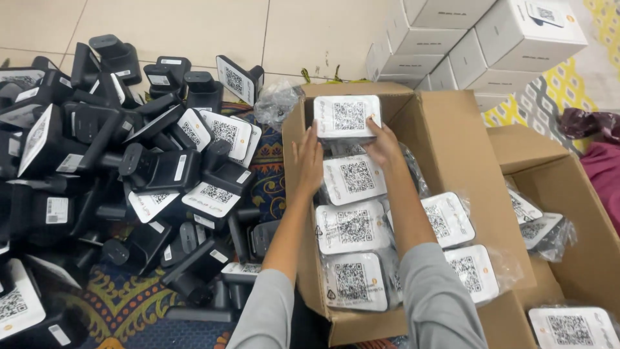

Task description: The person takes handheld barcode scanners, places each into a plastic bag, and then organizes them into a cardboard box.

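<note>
Both my hands hold one white square-faced device (347, 117) wrapped in clear plastic at the far end of an open cardboard box (452, 136). My left hand (310, 160) grips its left side and my right hand (382, 143) grips its right side. Below it, several more bagged white devices (354, 227) lie in a row inside the box, each with a printed square code on its face. Grey sleeves cover my forearms.
A large heap of unwrapped black devices with white faces (129, 161) lies on a patterned mat at the left. White cartons (465, 39) are stacked at the top right. A second cardboard box (581, 252) with bagged devices stands at the right.
</note>
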